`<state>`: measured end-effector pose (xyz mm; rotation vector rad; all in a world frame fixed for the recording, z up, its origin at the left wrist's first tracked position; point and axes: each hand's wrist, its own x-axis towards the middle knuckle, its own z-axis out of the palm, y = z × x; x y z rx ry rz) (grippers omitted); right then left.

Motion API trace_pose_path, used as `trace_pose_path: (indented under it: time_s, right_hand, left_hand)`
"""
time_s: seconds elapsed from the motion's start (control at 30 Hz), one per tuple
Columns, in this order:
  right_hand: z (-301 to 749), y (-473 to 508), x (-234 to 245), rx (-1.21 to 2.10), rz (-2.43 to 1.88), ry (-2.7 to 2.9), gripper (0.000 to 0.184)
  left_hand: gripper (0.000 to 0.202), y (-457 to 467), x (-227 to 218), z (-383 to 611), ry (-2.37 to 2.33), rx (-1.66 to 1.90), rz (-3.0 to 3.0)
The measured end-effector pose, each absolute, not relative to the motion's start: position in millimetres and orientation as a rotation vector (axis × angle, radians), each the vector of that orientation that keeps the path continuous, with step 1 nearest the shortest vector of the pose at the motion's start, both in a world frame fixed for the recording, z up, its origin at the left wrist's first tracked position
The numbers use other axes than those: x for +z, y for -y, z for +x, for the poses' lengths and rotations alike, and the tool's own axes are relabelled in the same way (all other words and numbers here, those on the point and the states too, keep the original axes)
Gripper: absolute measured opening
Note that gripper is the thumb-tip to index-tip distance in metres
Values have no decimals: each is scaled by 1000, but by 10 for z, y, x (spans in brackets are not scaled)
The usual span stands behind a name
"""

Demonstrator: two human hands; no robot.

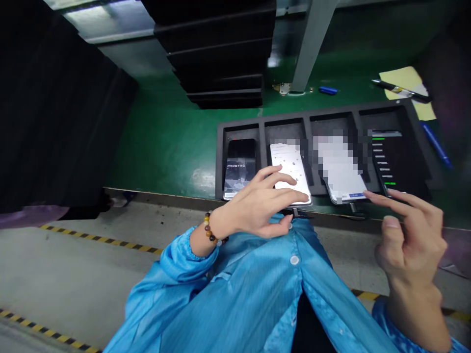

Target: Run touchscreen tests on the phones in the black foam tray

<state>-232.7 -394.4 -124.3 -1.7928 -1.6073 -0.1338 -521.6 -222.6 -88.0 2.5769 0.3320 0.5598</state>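
Note:
A black foam tray (pixel 331 115) with several slots lies on the green table, one phone in each slot. My left hand (pixel 263 203) is open with spread fingers, its fingertips resting on the lower part of the second phone (pixel 289 169), whose screen is lit white. My right hand (pixel 410 228) has the forefinger stretched out, touching the bottom edge of the third phone (pixel 342 171), also lit white; the other fingers curl loosely and hold nothing. The first phone (pixel 239 166) shows a dark screen with text. The fourth phone (pixel 386 159) shows a dark list with green lines.
A stack of black trays (pixel 221 54) stands at the back of the green table (pixel 165 132). A grey post (pixel 312 44), blue pens (pixel 436 142), a black pen (pixel 401 89) and yellow paper (pixel 405 81) lie behind the tray. Cables hang from the phones' lower ends. Striped floor tape (pixel 99 239) runs below.

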Motion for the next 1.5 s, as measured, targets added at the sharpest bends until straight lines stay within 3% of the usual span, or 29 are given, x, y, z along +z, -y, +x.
trace_pose_path:
  time_s: [0.73,1.13,1.3,1.4,1.5]
  right_hand:
    - [-2028,3464,-1063,72,-1922,1812,56]
    - [-1968,3783,-1064,-31,-1843,1475,45]
    - [-2136,3919,-1198,-16,-1761,1502,19]
    - [-2280,3908,-1289,56,-1730,1595,22]
    - [-2362,3886,-1360,58,-1740,1601,25]
  left_hand:
    - [48,2136,-818,-5122,-645,510,2607]
    - [53,2085,-770,-5151,-694,490,2582]
    - [40,1944,-712,-5512,-1004,683,2440]
    - [39,1805,-901,-5802,-1260,937,2255]
    - [53,1706,-1241,-6032,-1396,1137,2005]
